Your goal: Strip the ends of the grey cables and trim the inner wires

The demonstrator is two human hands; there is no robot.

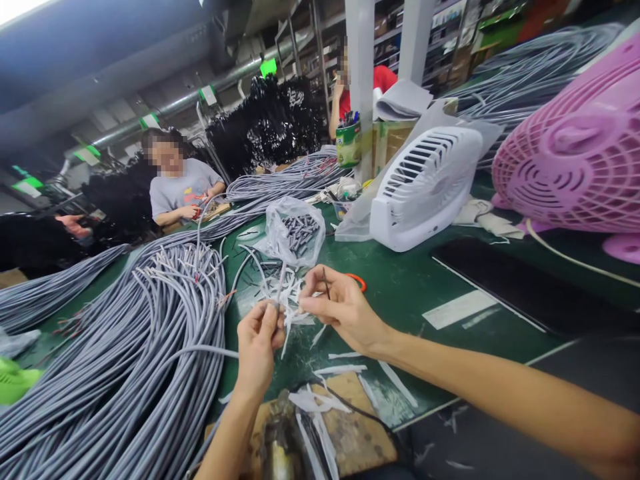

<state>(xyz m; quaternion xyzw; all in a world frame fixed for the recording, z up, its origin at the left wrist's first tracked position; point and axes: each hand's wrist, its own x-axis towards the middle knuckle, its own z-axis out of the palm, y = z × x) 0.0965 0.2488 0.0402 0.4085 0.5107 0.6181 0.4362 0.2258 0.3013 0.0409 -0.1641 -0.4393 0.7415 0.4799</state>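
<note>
My left hand [260,333] is closed in a pinch on a grey cable [213,349], which runs in from the big bundle on the left. A pale stripped end rises above those fingers. Close by on the right, my right hand [345,310] has its thumb and fingers pinched together. A thin dark strip [327,283] sticks up between its fingers; its kind is unclear. Beyond both hands lie white scraps [293,293] and a clear plastic bag [295,230] of short grey pieces. An orange ring-shaped handle [357,281] shows partly behind my right hand.
Bundled grey cables [125,347] cover the left of the green table [385,280]. A white fan [425,183], a pink fan [575,140] and a black flat panel [500,283] are on the right. A worn wooden board [360,420] lies in front. Across sits a co-worker [183,180].
</note>
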